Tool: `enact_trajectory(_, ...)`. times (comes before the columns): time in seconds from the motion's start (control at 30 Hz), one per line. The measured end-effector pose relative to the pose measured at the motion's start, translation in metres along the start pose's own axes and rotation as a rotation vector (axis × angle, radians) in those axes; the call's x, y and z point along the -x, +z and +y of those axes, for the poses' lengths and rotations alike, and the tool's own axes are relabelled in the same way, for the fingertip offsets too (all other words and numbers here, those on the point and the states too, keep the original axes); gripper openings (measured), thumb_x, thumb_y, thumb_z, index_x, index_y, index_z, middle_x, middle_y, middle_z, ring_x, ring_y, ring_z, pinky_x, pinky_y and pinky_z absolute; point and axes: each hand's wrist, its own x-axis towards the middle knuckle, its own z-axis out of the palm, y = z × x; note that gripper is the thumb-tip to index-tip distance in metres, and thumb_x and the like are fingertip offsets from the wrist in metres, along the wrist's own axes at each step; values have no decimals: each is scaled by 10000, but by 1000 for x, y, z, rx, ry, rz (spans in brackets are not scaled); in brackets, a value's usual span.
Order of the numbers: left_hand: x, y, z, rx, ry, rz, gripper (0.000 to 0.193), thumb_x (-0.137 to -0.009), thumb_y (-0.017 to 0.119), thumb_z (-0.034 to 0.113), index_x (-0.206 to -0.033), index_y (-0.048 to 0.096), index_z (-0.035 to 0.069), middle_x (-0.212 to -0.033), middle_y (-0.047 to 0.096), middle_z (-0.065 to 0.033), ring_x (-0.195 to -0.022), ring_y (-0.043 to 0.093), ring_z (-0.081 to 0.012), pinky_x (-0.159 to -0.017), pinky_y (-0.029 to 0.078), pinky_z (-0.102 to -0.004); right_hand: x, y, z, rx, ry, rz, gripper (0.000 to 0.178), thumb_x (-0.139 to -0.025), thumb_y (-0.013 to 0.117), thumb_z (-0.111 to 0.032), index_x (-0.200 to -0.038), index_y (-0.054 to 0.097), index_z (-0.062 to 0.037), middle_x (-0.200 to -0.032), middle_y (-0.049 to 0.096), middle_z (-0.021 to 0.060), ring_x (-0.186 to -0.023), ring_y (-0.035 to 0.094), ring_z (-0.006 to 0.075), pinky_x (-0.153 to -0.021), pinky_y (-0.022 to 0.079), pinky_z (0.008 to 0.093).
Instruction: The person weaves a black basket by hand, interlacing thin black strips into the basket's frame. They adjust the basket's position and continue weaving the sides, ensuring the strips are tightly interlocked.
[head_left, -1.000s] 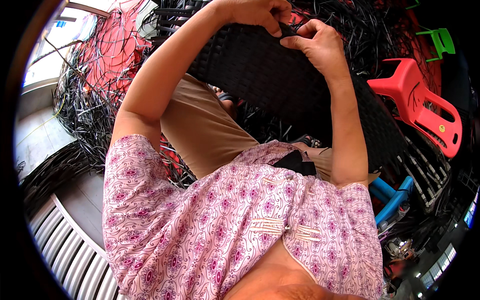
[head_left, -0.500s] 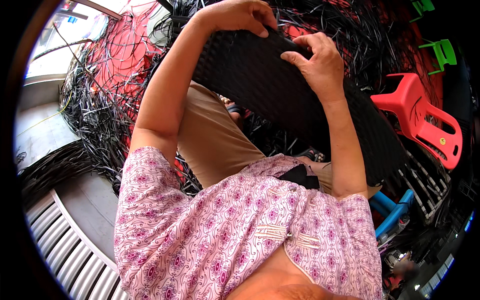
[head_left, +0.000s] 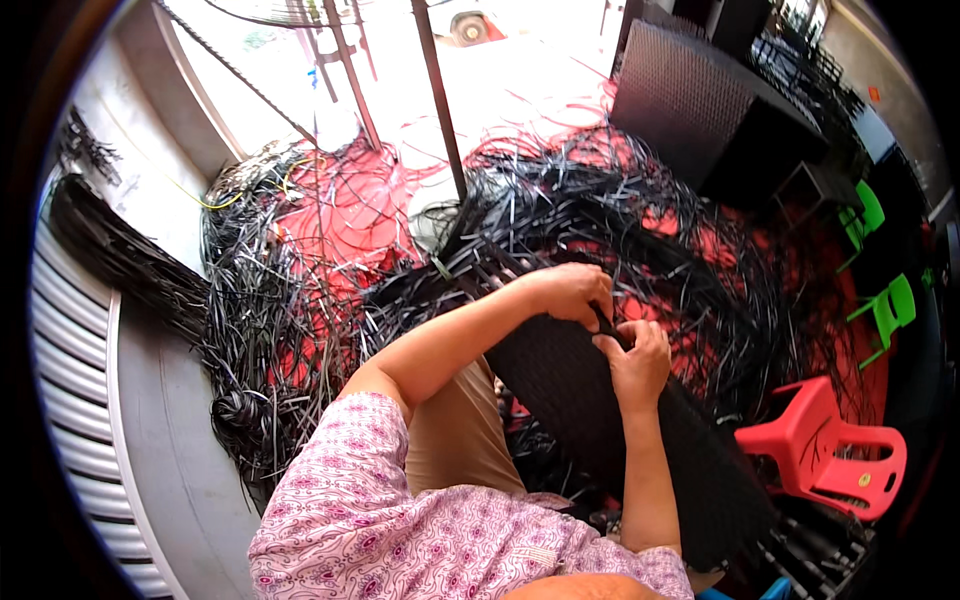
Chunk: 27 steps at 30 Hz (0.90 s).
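A dark woven panel (head_left: 565, 385) of black flat strips lies slantwise across my lap, its upper edge beneath my hands. At that edge my left hand (head_left: 572, 294) has its fingers bent down and pinched on a short black strip (head_left: 606, 324). Just to the right and a little nearer, my right hand (head_left: 642, 362) holds the same strip between thumb and forefinger. My right forearm lies over the panel. The strip's ends are hidden by the fingers and blend into the dark weave.
Loose black strips (head_left: 560, 200) lie tangled over the red floor (head_left: 345, 225). A red plastic chair (head_left: 800, 435) stands at the right, with green chairs (head_left: 885, 312) beyond it. A large woven block (head_left: 680, 90) stands far right. Along the left runs a slatted metal bench (head_left: 75, 380).
The view has tilted up, showing more floor and the bright doorway. Both hands stay at the panel's upper edge; a raised black strip now shows between them.
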Motion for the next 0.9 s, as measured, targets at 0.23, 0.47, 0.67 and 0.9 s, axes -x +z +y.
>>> enact_trajectory(0.23, 3, 3, 33, -105, 11, 153, 304, -721, 794, 217, -1006, 786, 113, -915, 630, -64, -977, 602, -275, -855, 485, -419, -2, -20, -1, 86, -43, -7, 421, -666, 902, -368, -848, 641, -92, -879, 643, 69, -911, 630, 298, -851, 475, 448)
enact_trajectory(0.47, -9, 2, 26, -25, -142, -32, 327, -666, 834, 200, -963, 766, 83, -922, 657, -64, -922, 643, -273, -801, 513, -408, -5, -18, -14, 120, -34, -89, 470, -648, 910, -392, -888, 653, -80, -891, 673, 101, -919, 659, 327, -827, 509, 464)
enact_trajectory(0.67, -33, -4, 13, 38, -295, -231, 376, -653, 875, 173, -997, 757, 79, -935, 750, -83, -890, 706, -276, -740, 529, -411, -15, -17, -10, 43, -13, -172, 496, -623, 928, -339, -902, 644, -44, -916, 679, 139, -930, 666, 368, -810, 521, 485)
enact_trajectory(0.9, -28, 1, 23, -109, -198, -171, 352, -629, 851, 211, -922, 725, 62, -948, 712, -104, -915, 685, -324, -783, 529, -439, -23, -11, -6, -63, -32, -203, 384, -567, 903, -191, -833, 669, -42, -838, 699, 134, -819, 690, 351, -728, 524, 449)
